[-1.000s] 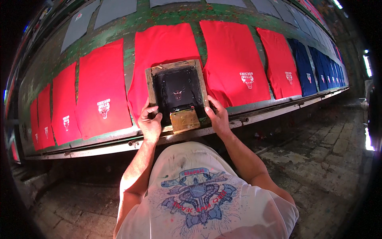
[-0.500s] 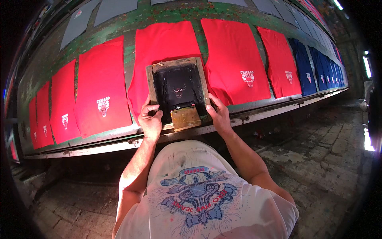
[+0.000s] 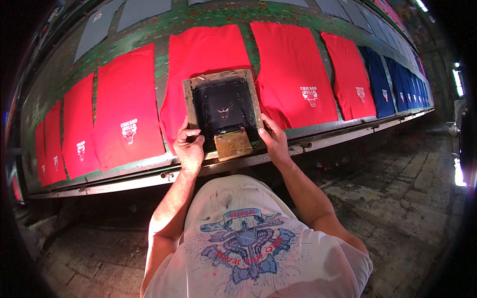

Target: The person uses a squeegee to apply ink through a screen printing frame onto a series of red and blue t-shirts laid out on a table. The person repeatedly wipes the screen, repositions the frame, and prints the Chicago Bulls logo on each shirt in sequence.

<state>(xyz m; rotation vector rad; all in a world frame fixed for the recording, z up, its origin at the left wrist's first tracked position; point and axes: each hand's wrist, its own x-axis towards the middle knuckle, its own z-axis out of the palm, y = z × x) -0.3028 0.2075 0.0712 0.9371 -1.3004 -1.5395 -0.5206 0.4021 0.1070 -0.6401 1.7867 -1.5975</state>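
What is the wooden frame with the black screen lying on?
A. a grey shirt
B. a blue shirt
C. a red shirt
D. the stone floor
C: the wooden frame lies on a red shirt that spreads out above and beside it on the long table, with the left hand and right hand gripping the frame's near corners.

A long green table (image 3: pixel 208 20) stands over a grimy stone-paved floor (image 3: pixel 417 198).
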